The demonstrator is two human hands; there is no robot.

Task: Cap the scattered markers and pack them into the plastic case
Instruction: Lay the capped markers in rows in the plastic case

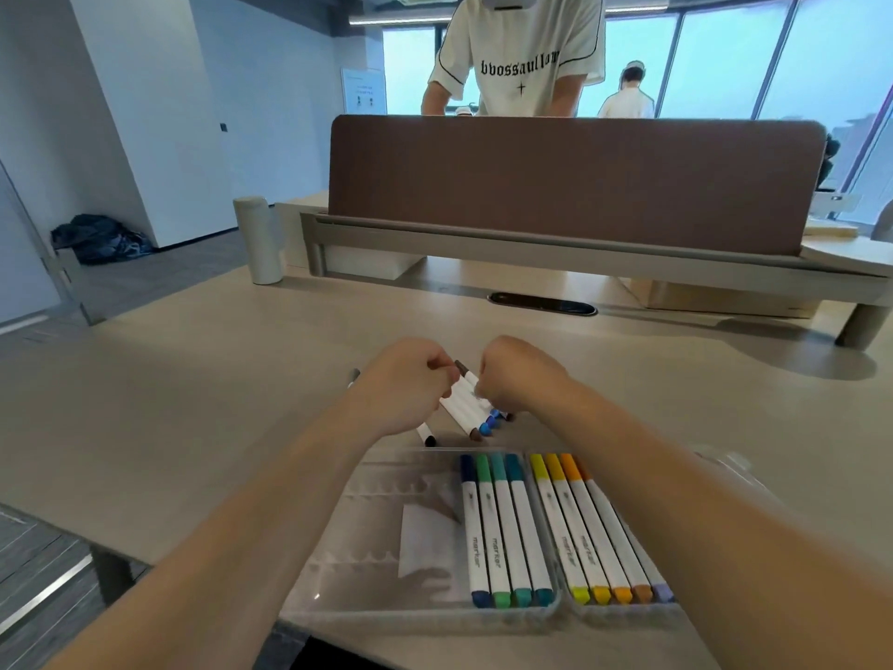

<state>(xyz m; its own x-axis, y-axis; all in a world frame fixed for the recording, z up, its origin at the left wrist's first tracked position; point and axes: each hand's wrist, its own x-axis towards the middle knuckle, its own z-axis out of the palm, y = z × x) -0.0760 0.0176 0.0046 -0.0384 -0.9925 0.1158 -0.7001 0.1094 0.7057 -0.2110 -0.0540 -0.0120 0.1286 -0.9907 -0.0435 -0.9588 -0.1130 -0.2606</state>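
Two hands, the left hand (401,384) and right hand (522,374), clamped a marker bundle (464,403) just beyond the plastic case (367,476); aligning ends first would ease packing.

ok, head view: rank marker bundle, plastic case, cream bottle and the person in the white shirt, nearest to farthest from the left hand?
1. marker bundle: gripped between the left hand and right hand.
2. plastic case: just toward the camera, at the desk's near edge.
3. cream bottle: far left of the desk.
4. person in white shirt: behind the brown screen.
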